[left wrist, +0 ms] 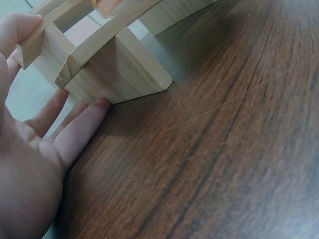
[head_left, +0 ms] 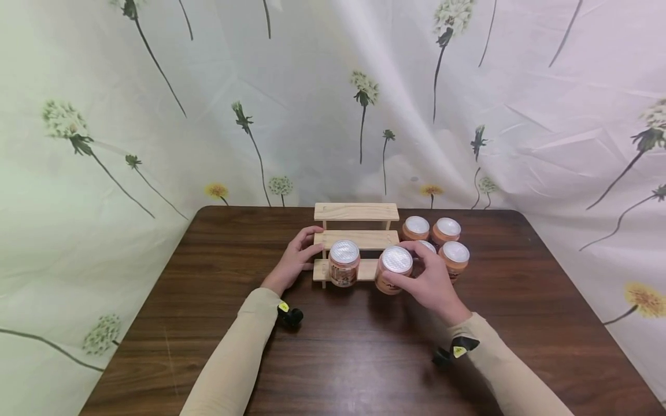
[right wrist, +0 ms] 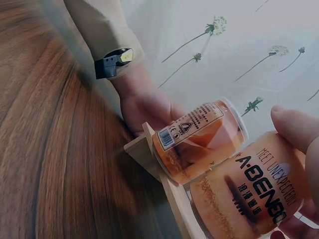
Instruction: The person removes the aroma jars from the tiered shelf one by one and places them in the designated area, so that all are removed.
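My right hand (head_left: 429, 283) grips an orange jar (right wrist: 244, 191) with a silvery lid and black lettering, thumb and fingers on opposite sides. In the head view this jar is at the right end of the lowest step of a pale three-step wooden stand (head_left: 356, 240). Another orange jar (head_left: 344, 264), its label and barcode showing in the right wrist view, stands on the left of that step. At the stand's left end, my left hand (head_left: 293, 260) touches the side panel (left wrist: 119, 69) and step ends with fairly straight fingers.
Several more lidded orange jars (head_left: 446, 230) stand in a cluster right of the stand, one partly hidden behind my right hand. All this is on a dark wooden table (head_left: 322, 358). A white cloth with dandelion prints (head_left: 312, 115) hangs behind the table.
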Tool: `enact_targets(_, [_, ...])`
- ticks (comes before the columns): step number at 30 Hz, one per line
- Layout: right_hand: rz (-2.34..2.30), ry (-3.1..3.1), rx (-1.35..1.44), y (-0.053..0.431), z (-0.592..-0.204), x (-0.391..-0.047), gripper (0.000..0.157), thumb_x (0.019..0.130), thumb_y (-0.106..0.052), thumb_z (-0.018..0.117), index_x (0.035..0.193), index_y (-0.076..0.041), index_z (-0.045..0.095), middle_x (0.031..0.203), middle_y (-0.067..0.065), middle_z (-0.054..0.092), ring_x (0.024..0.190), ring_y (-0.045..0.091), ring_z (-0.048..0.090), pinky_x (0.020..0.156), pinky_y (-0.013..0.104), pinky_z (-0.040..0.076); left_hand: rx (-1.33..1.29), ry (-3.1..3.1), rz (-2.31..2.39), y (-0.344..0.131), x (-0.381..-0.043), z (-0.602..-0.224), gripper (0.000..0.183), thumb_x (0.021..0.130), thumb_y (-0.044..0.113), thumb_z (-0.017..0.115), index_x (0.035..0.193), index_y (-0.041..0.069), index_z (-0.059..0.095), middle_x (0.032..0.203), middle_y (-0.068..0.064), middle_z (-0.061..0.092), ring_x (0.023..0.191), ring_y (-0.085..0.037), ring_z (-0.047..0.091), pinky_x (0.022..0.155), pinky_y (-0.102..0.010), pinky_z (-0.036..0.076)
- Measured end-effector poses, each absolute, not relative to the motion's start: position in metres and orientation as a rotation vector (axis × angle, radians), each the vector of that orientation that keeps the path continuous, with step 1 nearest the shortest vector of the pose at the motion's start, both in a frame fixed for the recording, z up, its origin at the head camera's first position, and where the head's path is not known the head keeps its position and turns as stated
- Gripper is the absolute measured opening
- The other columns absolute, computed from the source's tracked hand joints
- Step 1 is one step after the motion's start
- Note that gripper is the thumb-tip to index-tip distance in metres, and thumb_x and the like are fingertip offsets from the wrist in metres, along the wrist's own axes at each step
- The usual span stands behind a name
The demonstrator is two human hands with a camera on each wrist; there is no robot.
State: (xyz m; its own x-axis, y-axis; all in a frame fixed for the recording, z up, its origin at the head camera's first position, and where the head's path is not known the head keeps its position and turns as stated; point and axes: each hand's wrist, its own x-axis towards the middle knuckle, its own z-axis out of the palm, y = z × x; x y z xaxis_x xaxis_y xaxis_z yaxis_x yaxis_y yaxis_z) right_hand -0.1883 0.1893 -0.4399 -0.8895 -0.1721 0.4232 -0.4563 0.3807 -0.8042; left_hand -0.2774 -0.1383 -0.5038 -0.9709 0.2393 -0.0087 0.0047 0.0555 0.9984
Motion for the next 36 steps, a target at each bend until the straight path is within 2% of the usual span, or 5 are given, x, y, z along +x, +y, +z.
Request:
enact_targets(12, [1.556,-2.319,0.545,0.208,-0.443,-0.175,0.056,0.073,-0.008,0.097,0.122,-0.013,0.07,0.113,0.001,0.07,0.096,0.011,0.063,0.08,0.02,0.051,0.231,2.151,2.03,-0.139,-0.277,-0.507,0.043,0.106,0.026,0.065,0.146,0.024,0.05,0.155,-0.016,0.047,0.133,-0.036,0.053,0.086,-0.049,0.061])
enact_targets(22, [1.479,-2.386,0.501,0.224,-0.446,-0.166,0.056,0.073,-0.014,0.098,0.122,-0.015,0.07,0.111,0.002,0.071,0.094,0.01,0.067,0.081,0.016,0.053,0.228,2.159,2.022,-0.139,-0.277,-0.504,0.042,0.106,0.027,0.065,0.145,0.027,0.051,0.155,-0.013,0.047,0.134,-0.036,0.053,0.086,-0.049,0.061])
enact_targets(26, [1.408,-2.422,0.499,0.231,-0.448,-0.164,0.055,0.074,-0.018,0.098,0.122,-0.015,0.071,0.11,0.001,0.071,0.093,0.011,0.067,0.079,0.018,0.054,0.226,2.156,2.031,-0.138,-0.276,-0.503,0.041,0.106,0.026,0.065,0.145,0.027,0.052,0.154,-0.014,0.048,0.133,-0.036,0.053,0.085,-0.049,0.061])
enact_targets(31, [1.307,-2.468,0.506,0.238,-0.452,-0.162,0.055,0.075,-0.022,0.098,0.122,-0.015,0.071,0.113,0.0,0.071,0.101,0.012,0.062,0.084,0.022,0.05,0.228,2.158,2.032,-0.138,-0.275,-0.503,0.042,0.106,0.027,0.065,0.146,0.026,0.051,0.155,-0.015,0.047,0.133,-0.036,0.053,0.085,-0.048,0.061])
enact_targets(36, [1.244,-2.52,0.488,0.244,-0.457,-0.163,0.055,0.075,-0.026,0.098,0.122,-0.014,0.072,0.114,0.001,0.073,0.103,0.012,0.061,0.088,0.031,0.049,0.235,2.158,2.033,-0.138,-0.276,-0.503,0.043,0.106,0.027,0.065,0.146,0.025,0.051,0.155,-0.015,0.047,0.133,-0.037,0.053,0.086,-0.049,0.061])
